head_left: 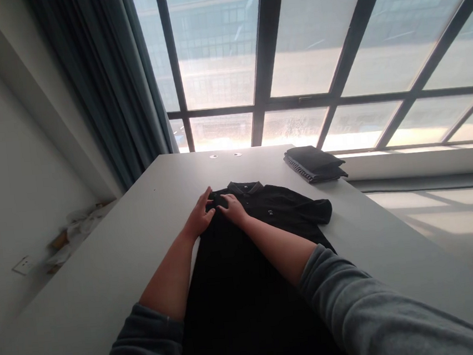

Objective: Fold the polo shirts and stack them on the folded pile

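A black polo shirt [265, 219] lies flat on the white table [134, 248], collar away from me, its right sleeve sticking out to the right. My left hand [200, 214] rests at the shirt's left shoulder edge with fingers stretched out. Beside it, my right hand [233, 207] lies on the shirt's left shoulder area, fingers flat and slightly curled on the cloth. Both forearms reach out over the shirt's body, and nothing is lifted.
A folded stack of dark clothes [314, 164] sits at the table's far right. Beyond the table is a large window [291, 55] with a grey-blue curtain [114, 83] at the left. A white wall [6, 183] runs along the left side.
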Tool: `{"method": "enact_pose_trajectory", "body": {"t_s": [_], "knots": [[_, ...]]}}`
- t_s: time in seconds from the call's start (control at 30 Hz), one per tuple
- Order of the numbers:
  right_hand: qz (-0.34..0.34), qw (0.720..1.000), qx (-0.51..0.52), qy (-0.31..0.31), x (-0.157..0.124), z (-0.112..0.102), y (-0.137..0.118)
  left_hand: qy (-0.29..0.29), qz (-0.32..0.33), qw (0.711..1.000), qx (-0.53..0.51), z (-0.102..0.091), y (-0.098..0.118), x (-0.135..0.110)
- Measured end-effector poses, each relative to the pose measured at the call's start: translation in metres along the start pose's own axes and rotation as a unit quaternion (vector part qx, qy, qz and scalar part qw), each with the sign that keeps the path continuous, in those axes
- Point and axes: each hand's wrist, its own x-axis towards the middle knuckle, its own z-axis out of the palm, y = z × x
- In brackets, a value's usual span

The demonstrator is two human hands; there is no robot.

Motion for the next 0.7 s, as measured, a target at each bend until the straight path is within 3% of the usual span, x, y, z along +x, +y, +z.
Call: {"method": "enact_pose_trajectory", "body": {"t_s": [0.1, 0.2, 0.27, 0.4, 0.53, 0.7], "knots": [[0.040, 0.998, 0.032, 0.041, 0.007, -0.023, 0.023, -0.038, -0.028, 0.999, -0.019, 0.002, -0.005, 0.001], [0.009, 0.999, 0.022, 0.035, 0.006, -0.038, 0.036, -0.005, -0.076, 0.990, 0.119, 0.002, -0.015, -0.005], [-0.056, 0.998, -0.002, -0.015, 0.001, -0.037, 0.037, 0.000, -0.112, 0.974, 0.197, 0.002, -0.022, -0.018], [-0.129, 0.978, -0.099, -0.129, -0.016, -0.021, 0.033, -0.068, -0.150, 0.948, 0.271, 0.006, -0.028, -0.063], [-0.146, 0.974, -0.145, -0.099, -0.028, -0.013, 0.031, -0.095, -0.134, 0.926, 0.340, -0.001, -0.017, -0.091], [-0.154, 0.975, -0.144, -0.072, -0.031, -0.017, 0.029, -0.049, -0.144, 0.914, 0.376, -0.011, 0.004, -0.082]]}}
